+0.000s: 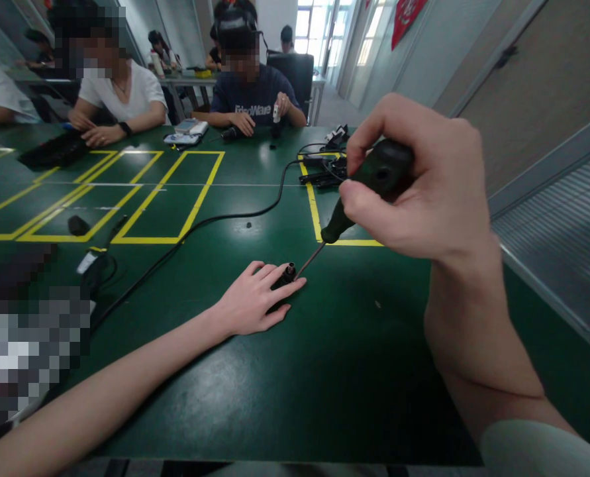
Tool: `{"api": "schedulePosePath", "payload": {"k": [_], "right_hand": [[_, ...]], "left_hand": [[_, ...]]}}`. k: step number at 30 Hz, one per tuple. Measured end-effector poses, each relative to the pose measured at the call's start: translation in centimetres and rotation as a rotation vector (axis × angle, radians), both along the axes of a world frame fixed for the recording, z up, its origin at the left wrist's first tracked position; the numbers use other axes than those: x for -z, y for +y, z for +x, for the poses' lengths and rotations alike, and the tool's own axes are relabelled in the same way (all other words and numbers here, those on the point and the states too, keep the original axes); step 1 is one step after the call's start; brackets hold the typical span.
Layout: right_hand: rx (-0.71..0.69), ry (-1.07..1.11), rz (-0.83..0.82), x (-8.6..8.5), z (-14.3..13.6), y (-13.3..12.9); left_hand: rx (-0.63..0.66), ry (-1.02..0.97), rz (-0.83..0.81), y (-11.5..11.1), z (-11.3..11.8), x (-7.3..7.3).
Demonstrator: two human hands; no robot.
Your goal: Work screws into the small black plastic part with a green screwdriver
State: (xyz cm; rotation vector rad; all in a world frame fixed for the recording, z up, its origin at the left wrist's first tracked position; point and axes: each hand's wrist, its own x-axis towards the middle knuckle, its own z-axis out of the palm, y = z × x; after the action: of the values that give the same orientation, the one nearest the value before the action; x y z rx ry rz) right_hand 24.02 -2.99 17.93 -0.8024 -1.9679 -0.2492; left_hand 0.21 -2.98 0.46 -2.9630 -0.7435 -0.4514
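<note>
At the centre of the frame, the left hand [252, 301] holds a small black part [289, 271] between its fingers, low over the counter [354, 371], apparently to steady it. At the right of the frame, the right hand [434, 179] grips a screwdriver [340, 218] by its handle, shaft angled down-left; this tilt seems to bring the tip to the part while keeping it visible. Tip contact cannot be confirmed. The handle is thick, dark and rounded; the shaft, thin and metallic. The counter is smooth, green and glossy, marked with yellow tape [146, 240].
</note>
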Motion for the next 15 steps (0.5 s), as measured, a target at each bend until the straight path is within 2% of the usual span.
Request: {"api": "schedulePosePath", "payload": {"k": [4, 8, 15], "right_hand": [[0.020, 0.218, 0.202, -0.2, 0.2, 0.6], [0.087, 0.353, 0.286, -0.5, 0.8, 1.1], [0.136, 0.281, 0.193, -0.6, 1.2, 1.3]], "left_hand": [[-0.002, 0.036, 0.008, -0.1, 0.1, -0.3], [-0.012, 0.080, 0.005, -0.2, 0.2, -0.4], [-0.007, 0.111, 0.000, 0.0, 0.0, -0.4]]}}
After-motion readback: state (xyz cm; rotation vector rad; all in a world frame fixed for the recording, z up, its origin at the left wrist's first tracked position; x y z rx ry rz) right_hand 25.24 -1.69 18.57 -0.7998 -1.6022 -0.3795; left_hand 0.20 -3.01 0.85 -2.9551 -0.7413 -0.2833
